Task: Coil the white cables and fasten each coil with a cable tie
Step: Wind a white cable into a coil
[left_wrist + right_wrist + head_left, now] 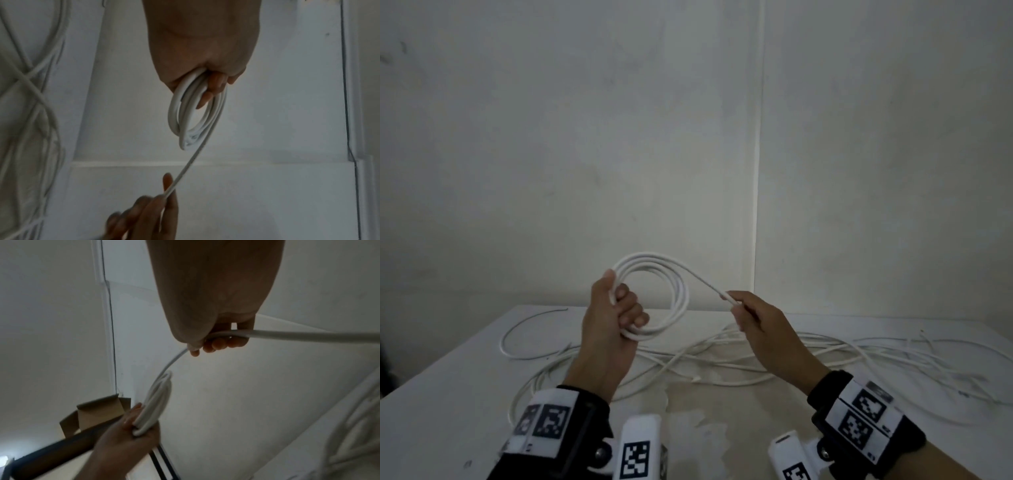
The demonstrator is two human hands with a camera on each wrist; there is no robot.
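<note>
My left hand (619, 308) holds a coil of white cable (674, 291) upright above the table, fingers curled round its left side. The same coil (185, 116) shows edge-on in the left wrist view under my left hand (207, 78). A straight run of that cable (710, 286) leads from the coil's top to my right hand (743, 313), which pinches it between thumb and fingers. In the right wrist view my right hand (218, 339) closes round the cable (308, 335), which trails off right. No cable tie is visible.
Loose white cables (756, 363) lie tangled across the white table (448, 394), spreading right and looping at the left (517, 342). A white wall stands close behind. An open cardboard box (98, 412) sits low at the left in the right wrist view.
</note>
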